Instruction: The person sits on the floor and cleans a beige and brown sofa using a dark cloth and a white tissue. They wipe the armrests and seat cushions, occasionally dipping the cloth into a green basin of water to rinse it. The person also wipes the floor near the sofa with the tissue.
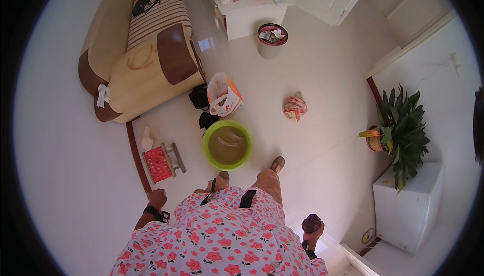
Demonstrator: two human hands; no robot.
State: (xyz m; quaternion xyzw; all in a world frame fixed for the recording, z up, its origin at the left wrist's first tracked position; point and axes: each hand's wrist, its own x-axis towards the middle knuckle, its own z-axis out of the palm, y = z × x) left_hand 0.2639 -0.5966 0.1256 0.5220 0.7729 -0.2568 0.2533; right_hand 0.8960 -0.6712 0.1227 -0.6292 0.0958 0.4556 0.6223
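At the lower right, my right hand grips a dark purple-brown round object; what it is cannot be made out. My left hand hangs at my other side with its fingers curled, and nothing shows in it. On the floor before my feet stands a lime-green basin of cloudy brown water, with a pale shape showing in it. A low wooden stool with a red woven seat is nearest my left hand.
Behind the basin are a white-and-orange plastic bag and black bags. A crumpled pink bag lies on the tiles. Farther off are a waste bin, a sofa and a white table. A potted plant and white cabinet stand right.
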